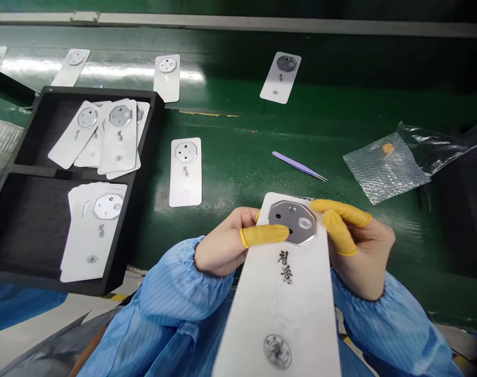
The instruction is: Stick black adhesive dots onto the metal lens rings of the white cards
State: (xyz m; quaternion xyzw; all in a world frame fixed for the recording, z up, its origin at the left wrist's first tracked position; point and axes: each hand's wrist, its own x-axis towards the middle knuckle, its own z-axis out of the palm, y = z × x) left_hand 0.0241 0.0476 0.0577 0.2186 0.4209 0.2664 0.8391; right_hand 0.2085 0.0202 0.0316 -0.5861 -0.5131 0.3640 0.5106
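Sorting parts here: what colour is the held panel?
The panel is mainly white with dark markings; see the head view.

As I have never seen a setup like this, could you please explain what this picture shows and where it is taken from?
Certainly. There is no machine here: a camera worn on a person's head looks forward and down at their own hands. The left hand holds a white panel, its thumb lying across an eight-sided plate. The right hand has its fingers at the panel's upper right corner. Both wear yellow finger covers. On the green surface lie similar panels, purple tweezers and clear bubble wrap. At the left, a black two-compartment tray holds more panels.
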